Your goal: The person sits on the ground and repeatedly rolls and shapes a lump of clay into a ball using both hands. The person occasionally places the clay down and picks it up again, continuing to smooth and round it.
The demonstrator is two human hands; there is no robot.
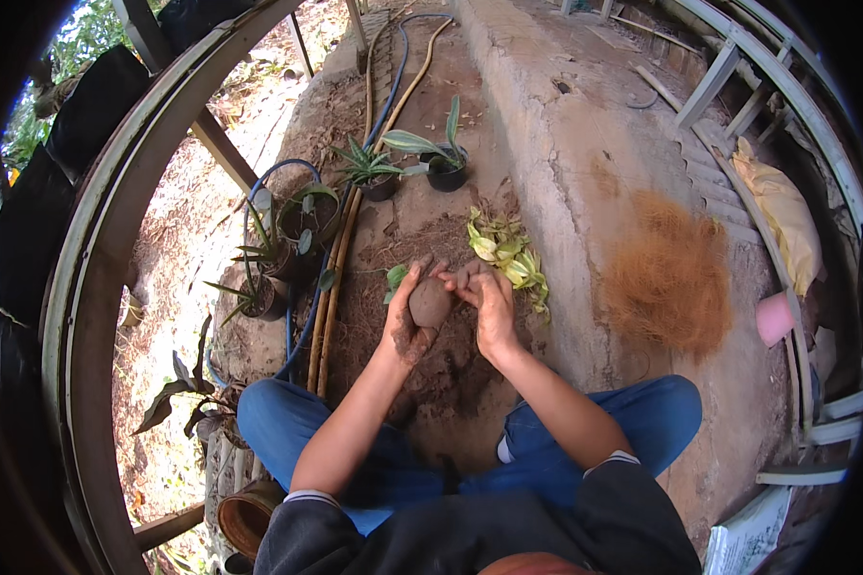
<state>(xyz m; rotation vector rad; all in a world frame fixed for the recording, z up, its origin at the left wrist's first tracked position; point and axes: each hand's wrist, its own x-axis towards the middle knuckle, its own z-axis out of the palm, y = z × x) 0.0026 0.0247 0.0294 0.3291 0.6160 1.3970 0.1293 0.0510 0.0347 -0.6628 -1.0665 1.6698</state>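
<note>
My left hand point(408, 323) is cupped around a rounded ball of brown soil point(430, 303), its palm and fingers smeared with mud. Close against the ball's right side is my right hand point(485, 295), fingers curled and muddy; whether they pinch anything cannot be seen. A small green leaf point(395, 277) shows just left of the ball. Beyond my right hand lies a heap of yellow-green variegated leaves point(507, 255). Loose dark soil point(460, 377) covers the floor beneath my hands, between my knees.
Potted plants stand ahead and left, among them a striped-leaf one in a black pot point(446, 172). Blue and yellow hoses point(334, 287) run past my left knee. On the concrete ledge to the right are orange-brown fibres point(665, 277), a pink pot point(774, 318) and a pale sack point(780, 215).
</note>
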